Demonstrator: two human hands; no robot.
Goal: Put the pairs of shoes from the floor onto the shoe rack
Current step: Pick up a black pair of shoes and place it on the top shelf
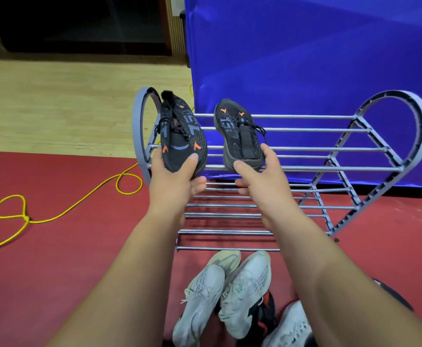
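Note:
A grey shoe rack (330, 149) with heart-shaped ends and metal rods stands against a blue wall. My left hand (177, 181) grips the toe end of a black sneaker (182, 131) with orange marks, held tilted above the rack's left end. My right hand (260, 176) holds the heel of the matching black sneaker (240, 134), which lies on the top rods. On the red floor in front of the rack lies a pair of white sneakers (220, 291). Another white shoe (290, 326) shows at the bottom edge, partly behind my right forearm.
A yellow cord (62, 214) loops across the red floor to the left of the rack. A black and red shoe (265, 314) lies under the white ones. The blue wall (305, 58) stands right behind the rack. Wooden flooring lies beyond on the left.

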